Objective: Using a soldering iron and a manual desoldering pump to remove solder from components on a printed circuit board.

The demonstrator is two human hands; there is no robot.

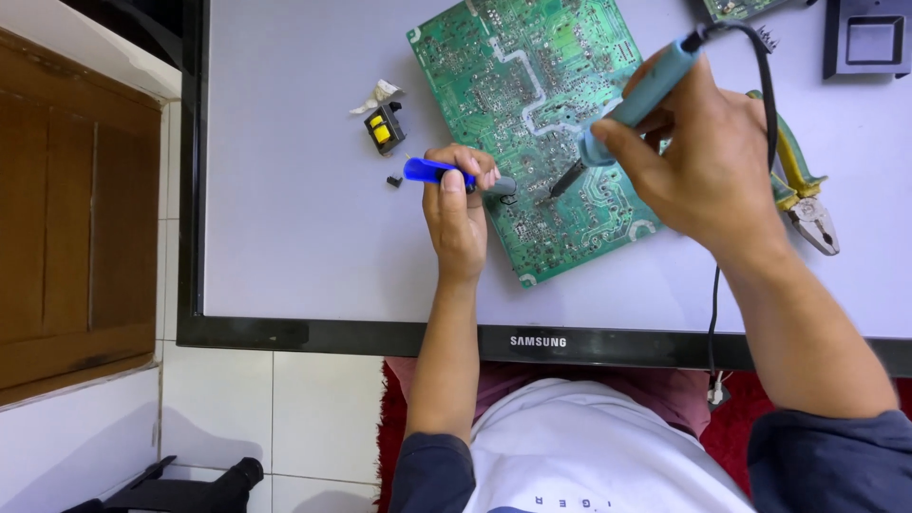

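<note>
Looking down from the head camera, nearest lies the black lower bezel of a flat television panel laid face-up, its pale screen serving as the work surface. Beyond it, the left hand is closed around a blue-handled desoldering pump, whose grey tip rests at the left edge of a green circuit board lying tilted on the screen. The right hand grips a teal-handled soldering iron in a pen hold; its dark tip touches the board just beside the pump's tip, and its black cord loops over the wrist. Yellow-handled pliers lie partly under that hand. Farther left sit a small yellow-and-black transformer and a crumpled white scrap.
</note>
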